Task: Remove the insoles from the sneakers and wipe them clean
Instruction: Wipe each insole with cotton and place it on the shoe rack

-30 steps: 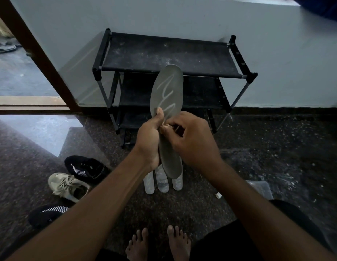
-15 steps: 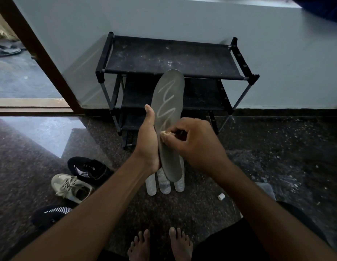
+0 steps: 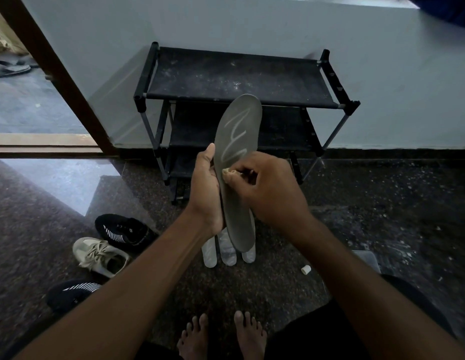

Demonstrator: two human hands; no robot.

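Left hand [image 3: 206, 193] grips our grey insole [image 3: 237, 162] upright; right hand [image 3: 267, 188] at three o'clock pinches a small wad [image 3: 228, 173] against it. Three pale insoles [image 3: 226, 252] lie at six o'clock, seemingly done; wiping continues.

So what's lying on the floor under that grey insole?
Three pale insoles lie side by side under the grey insole. Only their near ends show; the grey insole and both hands cover the rest.

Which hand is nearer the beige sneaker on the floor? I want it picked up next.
Left. The left hand holds the insole above and right of the beige sneaker; the right hand is farther right.
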